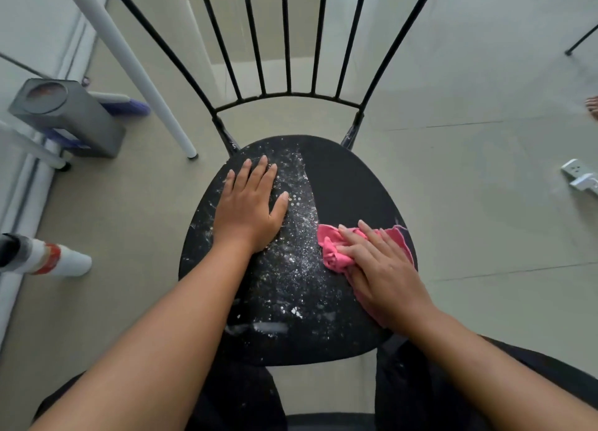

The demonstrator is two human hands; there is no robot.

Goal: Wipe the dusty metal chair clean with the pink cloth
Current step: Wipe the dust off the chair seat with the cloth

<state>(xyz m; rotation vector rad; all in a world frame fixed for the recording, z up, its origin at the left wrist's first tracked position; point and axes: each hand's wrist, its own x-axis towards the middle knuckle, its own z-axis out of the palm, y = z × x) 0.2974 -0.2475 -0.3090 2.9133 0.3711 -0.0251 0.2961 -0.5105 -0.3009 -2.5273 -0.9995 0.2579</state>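
A black metal chair fills the middle of the head view, its round seat below a back of thin bars. White dust speckles the seat's left and middle; the right strip behind the cloth looks clean black. My left hand lies flat on the dusty left part, fingers spread, holding nothing. My right hand presses down on a bunched pink cloth at the seat's right side, and the hand covers part of the cloth.
A white table leg slants down left of the chair. A grey box-shaped device stands on the floor at far left, a white and orange cylinder below it. A white power strip lies at right. Pale tiled floor surrounds the chair.
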